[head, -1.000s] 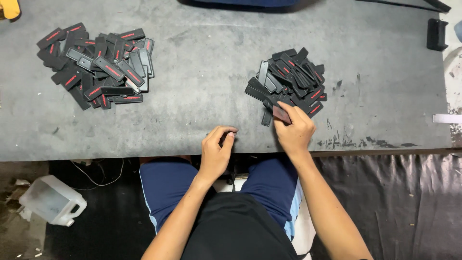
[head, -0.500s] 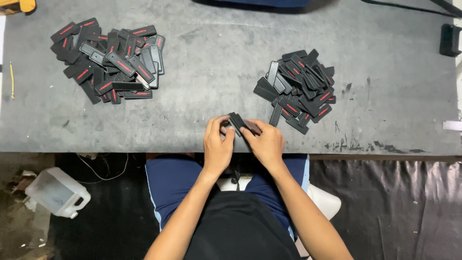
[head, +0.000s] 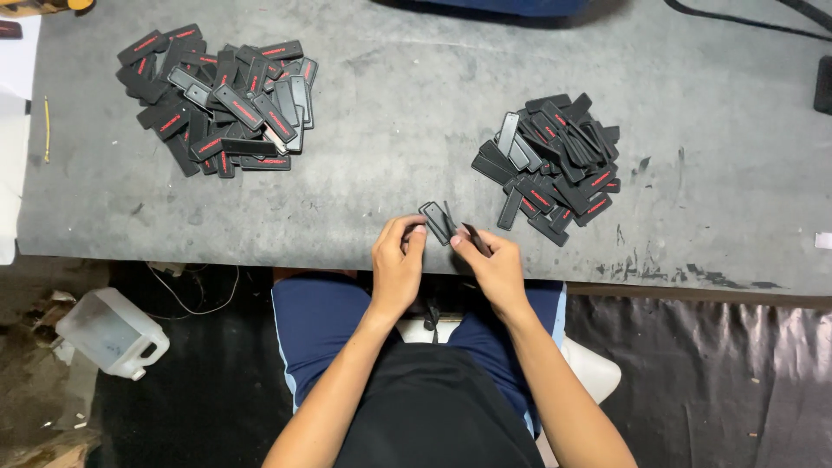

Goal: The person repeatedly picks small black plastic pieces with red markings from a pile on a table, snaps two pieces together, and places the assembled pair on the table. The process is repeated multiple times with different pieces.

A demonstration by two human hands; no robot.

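Head view: left hand [head: 397, 264] pinches a small black rectangular piece [head: 433, 221] at its fingertips, just over the near edge of the grey table [head: 416, 104]. Right hand [head: 494, 269] is closed on a second thin dark piece [head: 474, 237], tip aimed at the first; the two sit close, can't tell if they touch.

Risks, as I judge them:
- Grip is fingertip-only on both pieces. A slip drops one past the table edge onto the lap or the dark floor, where black parts would be hard to find.
- Pieces look angled to each other; forcing them together skewed could jam or bend one.

Around: pile of black pieces [head: 550, 165] near the right hand, a bigger pile with red markings [head: 221, 100] well apart to the far left. White plastic jug [head: 113, 334] on the floor, left. Nothing stands between the hands and either pile.
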